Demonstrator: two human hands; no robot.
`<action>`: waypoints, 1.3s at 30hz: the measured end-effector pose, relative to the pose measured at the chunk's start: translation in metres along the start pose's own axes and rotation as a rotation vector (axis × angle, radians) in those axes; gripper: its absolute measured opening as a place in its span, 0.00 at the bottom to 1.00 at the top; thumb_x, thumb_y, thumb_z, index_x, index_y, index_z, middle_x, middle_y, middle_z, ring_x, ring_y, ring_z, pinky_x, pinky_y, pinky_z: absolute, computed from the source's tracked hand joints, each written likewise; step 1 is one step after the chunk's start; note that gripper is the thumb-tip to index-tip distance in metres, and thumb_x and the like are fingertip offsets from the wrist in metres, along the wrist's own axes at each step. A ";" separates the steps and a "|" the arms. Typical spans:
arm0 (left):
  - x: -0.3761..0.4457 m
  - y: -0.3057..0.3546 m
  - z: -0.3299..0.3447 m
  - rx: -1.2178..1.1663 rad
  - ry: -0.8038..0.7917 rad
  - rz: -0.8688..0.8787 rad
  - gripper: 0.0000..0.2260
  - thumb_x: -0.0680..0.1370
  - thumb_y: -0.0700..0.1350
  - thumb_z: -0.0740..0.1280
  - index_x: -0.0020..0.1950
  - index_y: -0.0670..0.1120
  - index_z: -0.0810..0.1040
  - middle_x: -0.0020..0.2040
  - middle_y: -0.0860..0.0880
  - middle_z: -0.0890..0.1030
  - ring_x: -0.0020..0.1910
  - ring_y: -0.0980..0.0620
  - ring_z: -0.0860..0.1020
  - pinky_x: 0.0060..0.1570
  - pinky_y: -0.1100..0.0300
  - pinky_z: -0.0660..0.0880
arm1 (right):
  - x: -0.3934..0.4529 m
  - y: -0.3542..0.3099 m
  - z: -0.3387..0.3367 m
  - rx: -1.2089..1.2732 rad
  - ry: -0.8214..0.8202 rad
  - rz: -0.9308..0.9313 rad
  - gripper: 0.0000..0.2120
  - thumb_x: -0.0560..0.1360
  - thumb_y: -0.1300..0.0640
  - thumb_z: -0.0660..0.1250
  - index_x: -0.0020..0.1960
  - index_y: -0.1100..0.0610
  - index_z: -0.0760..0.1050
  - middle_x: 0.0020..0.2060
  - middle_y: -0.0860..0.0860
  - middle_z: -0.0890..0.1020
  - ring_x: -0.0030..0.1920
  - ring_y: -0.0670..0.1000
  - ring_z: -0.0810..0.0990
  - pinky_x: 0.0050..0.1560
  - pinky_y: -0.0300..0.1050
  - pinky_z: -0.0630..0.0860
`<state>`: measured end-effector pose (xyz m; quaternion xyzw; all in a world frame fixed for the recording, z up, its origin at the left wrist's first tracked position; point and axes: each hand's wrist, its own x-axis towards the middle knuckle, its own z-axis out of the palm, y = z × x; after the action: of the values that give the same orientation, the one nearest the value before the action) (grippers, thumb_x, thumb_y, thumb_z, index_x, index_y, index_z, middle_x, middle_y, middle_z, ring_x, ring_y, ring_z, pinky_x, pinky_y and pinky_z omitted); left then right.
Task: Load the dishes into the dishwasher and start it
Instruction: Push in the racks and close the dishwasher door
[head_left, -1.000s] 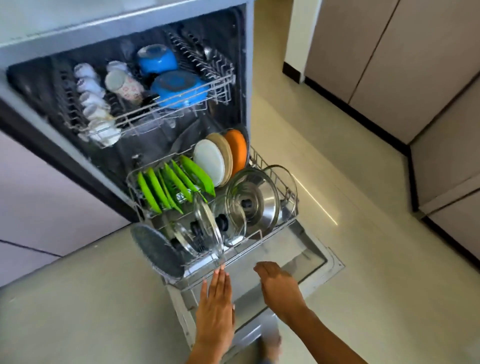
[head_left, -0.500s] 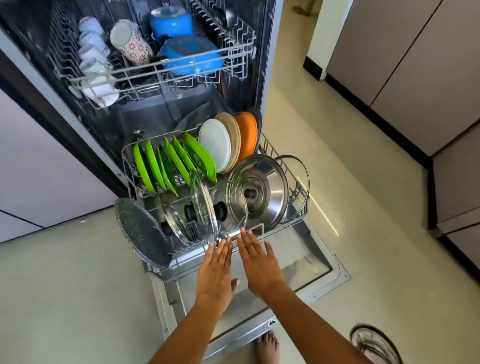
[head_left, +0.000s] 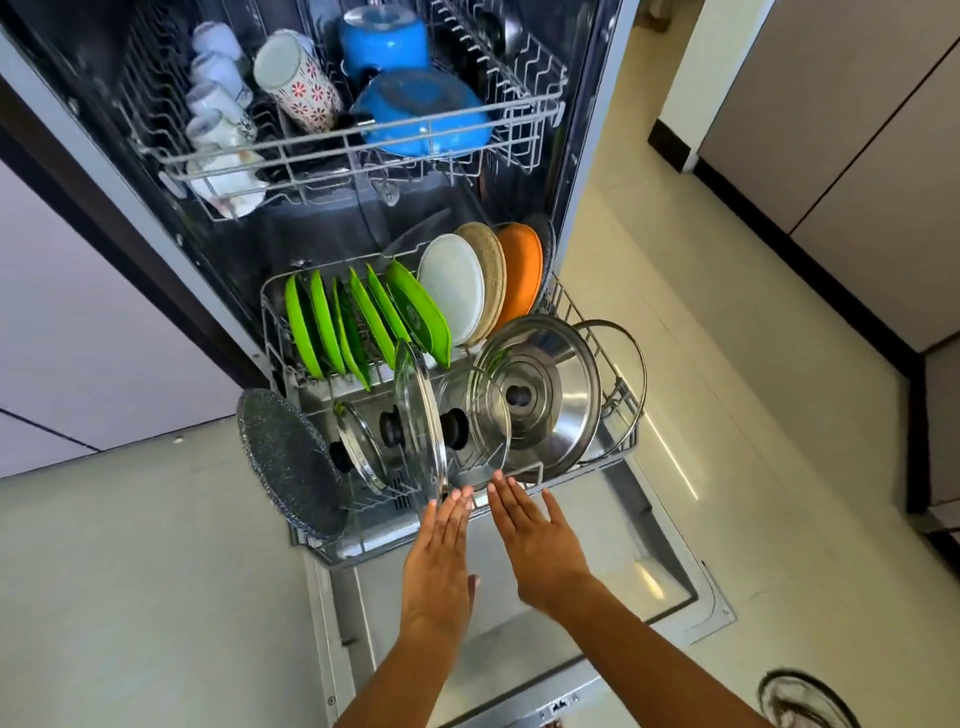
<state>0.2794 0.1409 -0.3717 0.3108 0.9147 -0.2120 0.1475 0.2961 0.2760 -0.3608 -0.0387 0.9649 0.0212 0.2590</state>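
Neither grip is closed on anything: our left hand and right hand are both flat, fingers straight and close together, with the fingertips set against the front rail of the lower rack, which stands pulled out over the lowered dishwasher door. We judge the flat palms to be there for pushing, since a loaded rack rolls in more evenly from two points near the middle of its front edge than from one corner. The dishes sit on edge between the tines so that water can reach both faces: a row of green plates at the back left, then a white plate, a beige plate and an orange plate leaning one behind the other. Nearer us stand several glass lids with dark knobs, a steel lid and a further glass lid at the right wall, while a speckled grey pan leans against the left front corner and overhangs the rack's side. The upper rack is tucked in and holds a row of white cups, a flowered mug, a blue pot and a blue lid, all turned mouth down or tilted to drain. By our reckoning loading is nearly finished; sliding the rack home, lifting the door and starting the cycle remain. The overhanging pan could catch the tub frame as the rack travels, so a slow push seems wise. Another glass lid lies on the floor at lower right, not yet loaded.
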 end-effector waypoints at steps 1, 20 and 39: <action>0.006 -0.003 -0.003 -0.032 -0.006 -0.020 0.35 0.82 0.58 0.47 0.70 0.36 0.27 0.68 0.38 0.25 0.61 0.41 0.22 0.57 0.46 0.22 | 0.006 0.001 -0.005 -0.012 -0.002 -0.005 0.44 0.77 0.57 0.61 0.72 0.59 0.27 0.69 0.54 0.27 0.69 0.53 0.26 0.67 0.53 0.30; 0.152 -0.096 -0.037 -0.199 -0.090 -0.162 0.37 0.81 0.56 0.53 0.74 0.40 0.32 0.75 0.41 0.32 0.74 0.45 0.33 0.70 0.48 0.30 | 0.168 0.042 -0.094 -0.196 0.043 -0.179 0.40 0.78 0.56 0.59 0.74 0.60 0.30 0.74 0.54 0.33 0.74 0.52 0.35 0.73 0.55 0.38; 0.257 -0.181 -0.054 -0.178 -0.107 -0.141 0.36 0.80 0.55 0.55 0.76 0.42 0.36 0.76 0.45 0.34 0.75 0.49 0.36 0.71 0.49 0.34 | 0.283 0.045 -0.154 -0.114 0.083 -0.122 0.37 0.78 0.58 0.58 0.75 0.60 0.34 0.75 0.54 0.36 0.75 0.51 0.38 0.74 0.54 0.42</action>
<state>-0.0391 0.1673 -0.3742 0.2197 0.9403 -0.1562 0.2080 -0.0284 0.2930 -0.3687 -0.1131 0.9679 0.0588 0.2167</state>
